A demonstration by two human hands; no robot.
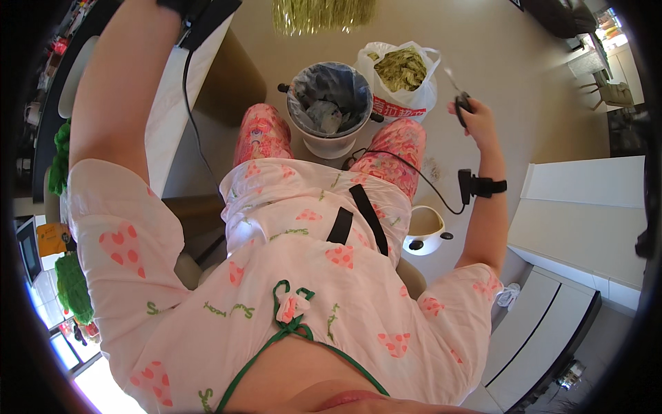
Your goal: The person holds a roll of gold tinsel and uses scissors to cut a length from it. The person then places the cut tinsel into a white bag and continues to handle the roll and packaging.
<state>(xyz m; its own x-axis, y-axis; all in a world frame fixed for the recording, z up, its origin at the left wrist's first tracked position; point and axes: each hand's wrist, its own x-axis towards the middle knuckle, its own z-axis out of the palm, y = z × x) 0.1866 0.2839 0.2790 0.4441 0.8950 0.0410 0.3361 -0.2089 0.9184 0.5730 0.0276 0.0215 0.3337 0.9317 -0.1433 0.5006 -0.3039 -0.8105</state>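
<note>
In my right hand [480, 121] is a pair of black-handled scissors [463, 109], raised to the right of the bags and pointing up and away. The blades look blurred. My left hand is out of view past the top edge; only the left arm shows. At the top hangs a fringe of gold tinsel [325, 15], cut off by the picture's edge. Before my knees stands a lined waste bin [305, 135] with crumpled clear plastic inside. Touching or close beside it, a white plastic carrier bag [429, 83] holds a heap of gold tinsel strands [401, 70].
A marble-topped table [168, 108] with a thick brown leg [232, 77] stands at my left. Black cables [192, 114] run from both wrist devices. A white tub [425, 243] sits right of my seat, near white cabinets [579, 207].
</note>
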